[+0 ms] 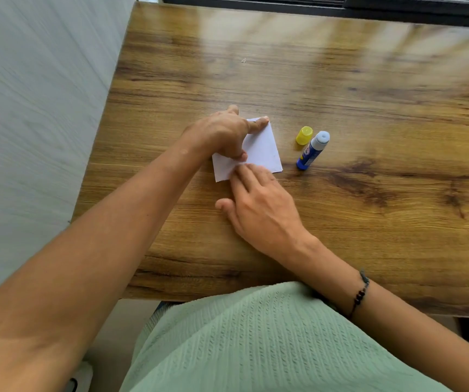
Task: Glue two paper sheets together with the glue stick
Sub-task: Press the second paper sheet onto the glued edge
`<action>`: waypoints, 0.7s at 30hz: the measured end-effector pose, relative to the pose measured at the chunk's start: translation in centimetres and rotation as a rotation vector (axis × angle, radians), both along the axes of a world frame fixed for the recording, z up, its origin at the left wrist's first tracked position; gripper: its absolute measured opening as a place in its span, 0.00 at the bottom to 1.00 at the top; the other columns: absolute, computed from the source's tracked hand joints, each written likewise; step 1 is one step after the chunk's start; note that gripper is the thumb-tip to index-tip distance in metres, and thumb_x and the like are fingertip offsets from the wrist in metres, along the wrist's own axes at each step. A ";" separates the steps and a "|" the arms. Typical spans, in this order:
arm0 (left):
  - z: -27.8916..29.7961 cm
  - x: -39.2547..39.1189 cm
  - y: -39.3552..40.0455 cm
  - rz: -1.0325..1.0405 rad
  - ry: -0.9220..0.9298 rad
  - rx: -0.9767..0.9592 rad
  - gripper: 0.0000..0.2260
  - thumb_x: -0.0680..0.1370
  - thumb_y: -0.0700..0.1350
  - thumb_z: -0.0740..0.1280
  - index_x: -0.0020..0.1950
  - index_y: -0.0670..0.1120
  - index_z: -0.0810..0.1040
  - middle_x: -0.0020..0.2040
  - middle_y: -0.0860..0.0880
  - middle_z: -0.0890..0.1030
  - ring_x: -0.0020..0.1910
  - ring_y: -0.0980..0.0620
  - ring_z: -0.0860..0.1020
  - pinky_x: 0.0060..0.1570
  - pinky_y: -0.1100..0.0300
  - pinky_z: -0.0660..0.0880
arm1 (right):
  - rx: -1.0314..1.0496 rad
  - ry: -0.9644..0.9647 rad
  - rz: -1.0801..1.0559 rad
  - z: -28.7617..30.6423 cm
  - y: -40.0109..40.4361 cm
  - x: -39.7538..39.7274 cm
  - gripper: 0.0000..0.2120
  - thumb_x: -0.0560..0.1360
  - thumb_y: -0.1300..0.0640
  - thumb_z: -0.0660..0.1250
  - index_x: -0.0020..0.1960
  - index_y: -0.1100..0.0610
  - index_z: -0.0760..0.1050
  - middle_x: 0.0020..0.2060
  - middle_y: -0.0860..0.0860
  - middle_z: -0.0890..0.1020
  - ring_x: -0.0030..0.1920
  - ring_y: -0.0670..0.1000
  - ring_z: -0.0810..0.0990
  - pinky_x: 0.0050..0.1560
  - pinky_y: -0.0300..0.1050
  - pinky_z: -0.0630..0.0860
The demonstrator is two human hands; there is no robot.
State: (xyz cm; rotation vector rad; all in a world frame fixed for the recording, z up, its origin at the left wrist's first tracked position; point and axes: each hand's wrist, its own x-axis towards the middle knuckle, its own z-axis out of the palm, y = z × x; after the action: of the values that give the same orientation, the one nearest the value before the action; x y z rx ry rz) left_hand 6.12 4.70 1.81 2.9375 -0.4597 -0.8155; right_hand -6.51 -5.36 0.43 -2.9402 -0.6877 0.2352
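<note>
- wooden table (341,94), glossy brown grain, filling most of the view; pale wall at 9 o'clock, dark window frame at 12 o'clock.
- paper sheets (261,149), white, lying flat near the table's middle; i cannot tell one sheet from the other.
- my left hand (222,134), spread flat across the paper's 10 o'clock part, one fingertip on its far corner, thumb pressing near the near edge; grips nothing.
- my right hand (258,205), fingers straight and close together, tips pressing the paper's 6 o'clock edge; grips nothing.
- glue stick (312,150), blue body, uncapped, at 3 o'clock of the paper, apart from it.
- yellow cap (304,135), just beside the stick's open end.
- beaded bracelet (360,292), on my right wrist.
</note>
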 end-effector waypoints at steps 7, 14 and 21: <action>-0.3 -0.3 0.1 0.035 -0.009 -0.042 0.35 0.74 0.50 0.67 0.72 0.64 0.48 0.64 0.41 0.63 0.62 0.40 0.68 0.54 0.52 0.67 | 0.083 0.019 -0.186 0.2 -2.1 -0.8 0.26 0.78 0.48 0.56 0.69 0.65 0.63 0.68 0.62 0.67 0.69 0.60 0.63 0.70 0.50 0.59; -0.9 -0.7 0.2 0.062 -0.054 -0.082 0.35 0.73 0.49 0.67 0.72 0.65 0.49 0.64 0.42 0.63 0.63 0.41 0.66 0.58 0.49 0.67 | 0.937 0.526 -0.771 2.4 -2.8 0.5 0.29 0.72 0.49 0.67 0.70 0.53 0.63 0.63 0.52 0.72 0.62 0.50 0.71 0.60 0.48 0.71; -0.8 -0.8 0.1 0.057 -0.060 -0.092 0.35 0.74 0.48 0.67 0.72 0.64 0.49 0.64 0.42 0.63 0.63 0.41 0.66 0.58 0.49 0.67 | 1.347 0.635 -0.951 2.5 -2.7 1.1 0.17 0.72 0.58 0.68 0.60 0.53 0.72 0.53 0.52 0.77 0.46 0.46 0.77 0.41 0.43 0.71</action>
State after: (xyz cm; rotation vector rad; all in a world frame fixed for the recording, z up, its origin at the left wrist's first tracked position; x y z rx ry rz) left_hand 5.36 4.83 0.96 2.8825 -0.4034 -0.6822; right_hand -5.44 -8.09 2.91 -1.4562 0.5106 0.3593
